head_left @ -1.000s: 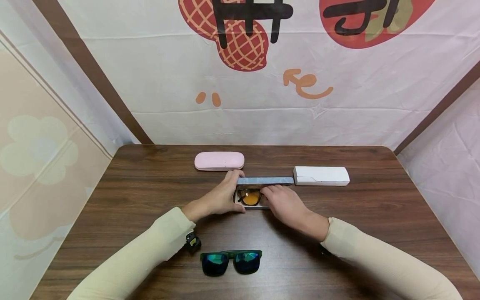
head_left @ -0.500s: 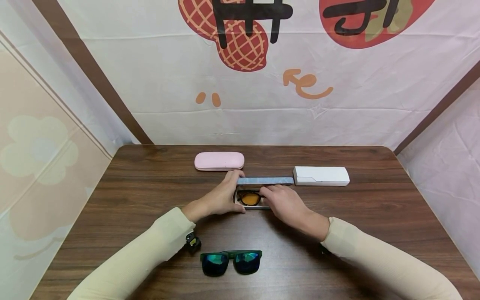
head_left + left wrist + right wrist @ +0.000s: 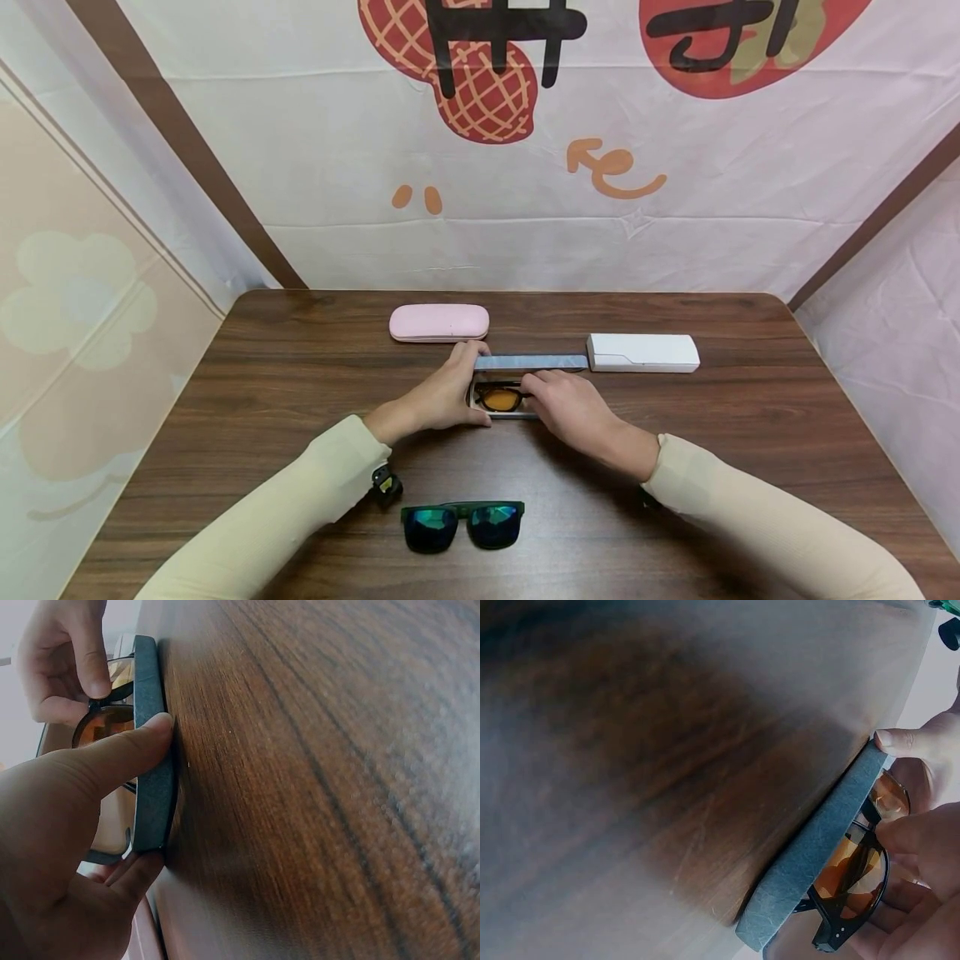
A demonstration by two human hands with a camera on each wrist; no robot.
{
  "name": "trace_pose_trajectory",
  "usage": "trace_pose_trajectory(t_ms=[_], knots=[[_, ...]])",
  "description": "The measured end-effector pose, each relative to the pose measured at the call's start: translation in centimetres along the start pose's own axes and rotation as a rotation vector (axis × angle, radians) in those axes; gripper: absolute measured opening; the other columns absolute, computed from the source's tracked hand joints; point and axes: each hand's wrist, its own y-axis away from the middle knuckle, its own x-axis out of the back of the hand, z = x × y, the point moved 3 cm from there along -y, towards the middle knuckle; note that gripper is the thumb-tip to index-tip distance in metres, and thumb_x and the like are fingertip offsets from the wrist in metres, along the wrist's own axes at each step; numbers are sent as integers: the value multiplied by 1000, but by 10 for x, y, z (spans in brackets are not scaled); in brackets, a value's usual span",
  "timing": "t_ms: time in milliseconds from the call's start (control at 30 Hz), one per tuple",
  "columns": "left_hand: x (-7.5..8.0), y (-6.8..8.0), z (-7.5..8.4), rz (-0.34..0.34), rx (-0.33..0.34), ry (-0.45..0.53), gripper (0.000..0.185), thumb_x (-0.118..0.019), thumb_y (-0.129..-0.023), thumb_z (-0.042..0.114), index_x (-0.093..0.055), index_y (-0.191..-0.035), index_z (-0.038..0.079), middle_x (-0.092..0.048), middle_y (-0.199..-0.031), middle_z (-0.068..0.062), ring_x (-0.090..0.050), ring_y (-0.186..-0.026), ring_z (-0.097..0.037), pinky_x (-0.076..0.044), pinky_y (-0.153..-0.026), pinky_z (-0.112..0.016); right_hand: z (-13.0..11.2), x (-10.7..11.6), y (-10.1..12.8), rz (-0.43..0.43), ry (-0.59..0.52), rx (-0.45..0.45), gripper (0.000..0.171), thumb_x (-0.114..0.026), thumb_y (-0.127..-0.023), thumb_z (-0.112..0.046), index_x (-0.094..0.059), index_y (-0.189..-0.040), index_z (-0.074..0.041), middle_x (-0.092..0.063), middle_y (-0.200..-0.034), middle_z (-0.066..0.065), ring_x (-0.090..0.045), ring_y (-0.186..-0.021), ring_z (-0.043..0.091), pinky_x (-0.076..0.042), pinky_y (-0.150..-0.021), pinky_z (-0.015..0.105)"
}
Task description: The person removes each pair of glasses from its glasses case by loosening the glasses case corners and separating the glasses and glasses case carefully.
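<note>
An open grey glasses case [image 3: 529,362] lies at the table's middle with its lid standing up at the back. Glasses with orange lenses [image 3: 501,398] lie in its tray. My left hand [image 3: 468,383] grips the case's left end, thumb on the near wall [image 3: 154,750] and fingers behind. My right hand [image 3: 534,385] pinches the dark frame of the glasses [image 3: 851,877] just inside the case wall [image 3: 817,847]. The right half of the glasses is hidden under that hand.
A shut pink case [image 3: 438,322] lies at the back left and a shut white case [image 3: 642,352] at the back right. Sunglasses with green mirrored lenses [image 3: 462,525] rest near the front edge of the wooden table [image 3: 750,433]. Cloth walls surround the table.
The orange-lens glasses have sunk slightly lower and flatter into the case under my right hand. My left hand has kept its grip in the same place.
</note>
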Motion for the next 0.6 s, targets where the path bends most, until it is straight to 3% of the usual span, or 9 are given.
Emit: trace_pose_trajectory(t_ms=[600], knots=[[1, 1, 0, -1, -7, 9, 90, -96, -71, 17, -32, -134, 9, -41, -122, -13, -43, -114, -26, -45, -97, -41, -2, 7, 1, 20, -32, 8, 12, -77, -92, -16, -65, -91, -14, -67, -87, -3, -66, -82, 17, -55, -70, 38]])
